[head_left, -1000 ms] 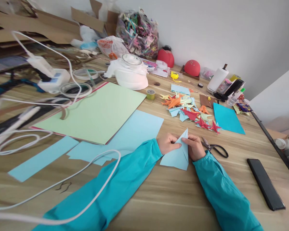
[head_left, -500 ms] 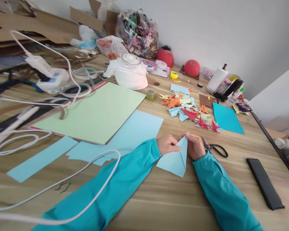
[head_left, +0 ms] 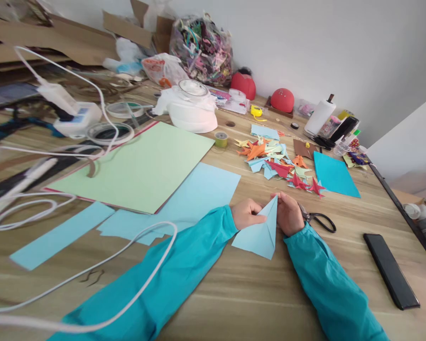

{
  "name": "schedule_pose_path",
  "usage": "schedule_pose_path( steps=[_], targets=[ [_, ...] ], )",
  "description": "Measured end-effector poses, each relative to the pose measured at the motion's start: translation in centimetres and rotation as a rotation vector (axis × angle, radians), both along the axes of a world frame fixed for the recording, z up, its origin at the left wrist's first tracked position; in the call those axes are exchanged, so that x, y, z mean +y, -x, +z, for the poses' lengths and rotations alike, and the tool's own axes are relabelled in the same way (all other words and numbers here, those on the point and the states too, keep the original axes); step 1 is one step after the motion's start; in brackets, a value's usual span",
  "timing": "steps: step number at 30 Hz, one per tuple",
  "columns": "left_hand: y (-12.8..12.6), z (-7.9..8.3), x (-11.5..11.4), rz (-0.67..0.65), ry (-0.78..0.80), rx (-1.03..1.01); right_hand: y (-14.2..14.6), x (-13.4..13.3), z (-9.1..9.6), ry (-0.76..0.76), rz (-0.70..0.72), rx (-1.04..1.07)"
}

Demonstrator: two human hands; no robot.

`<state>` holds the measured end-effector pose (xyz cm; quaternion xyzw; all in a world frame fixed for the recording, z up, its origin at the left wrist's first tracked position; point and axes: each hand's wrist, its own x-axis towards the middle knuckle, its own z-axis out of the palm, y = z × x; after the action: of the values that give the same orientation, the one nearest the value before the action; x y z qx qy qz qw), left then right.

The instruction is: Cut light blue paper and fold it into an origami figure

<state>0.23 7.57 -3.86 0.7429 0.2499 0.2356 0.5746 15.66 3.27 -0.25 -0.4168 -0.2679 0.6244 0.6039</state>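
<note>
Between my hands is a light blue sheet of paper (head_left: 257,237), folded with a crease running to a pointed top. My left hand (head_left: 247,214) pinches its left edge, thumb lying over the front. At the upper tip, the fingers of my right hand (head_left: 289,214) touch the right side; part of them is behind the paper. Scissors (head_left: 319,220) with black handles lie just right of my right hand, their blades partly covered. Beyond my hands a pile of folded paper cranes (head_left: 279,161) in red, orange, blue and pale green rests on the table.
Large green paper sheets (head_left: 138,166) and light blue sheets (head_left: 202,192) lie to the left, with a blue strip (head_left: 62,235). A white cable (head_left: 142,284) crosses over my left sleeve. At right are a black phone-like slab (head_left: 391,271) and a bright blue sheet (head_left: 336,174).
My right fingertips have shifted slightly at the paper's tip, and the tip no longer pokes above them. The paper has turned a little; my left hand keeps its hold.
</note>
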Motion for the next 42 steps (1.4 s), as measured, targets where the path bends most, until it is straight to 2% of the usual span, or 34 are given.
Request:
schedule_pose_path(
  steps=[6, 14, 23, 27, 30, 42],
  targets=[
    [-0.1, 0.2, -0.2, 0.024, 0.014, -0.021, 0.3, -0.4, -0.2, 0.002, 0.055, -0.132],
    [-0.2, 0.8, -0.3, 0.032, -0.023, -0.014, 0.2, -0.2, -0.4, -0.007, 0.012, -0.127],
    [-0.3, 0.4, -0.3, 0.056, 0.041, -0.075, 0.4, -0.3, -0.4, -0.028, 0.031, -0.163],
    [-0.5, 0.3, -0.3, 0.110, 0.009, -0.053, 0.5, -0.5, -0.5, -0.076, 0.049, -0.216],
    [-0.4, 0.4, -0.3, 0.086, 0.001, -0.048, 0.5, -0.5, -0.5, -0.079, 0.053, -0.211],
    [0.1, 1.2, -0.8, 0.097, 0.063, 0.000, 0.4, -0.1, -0.4, 0.019, -0.084, -0.099]
  ],
)
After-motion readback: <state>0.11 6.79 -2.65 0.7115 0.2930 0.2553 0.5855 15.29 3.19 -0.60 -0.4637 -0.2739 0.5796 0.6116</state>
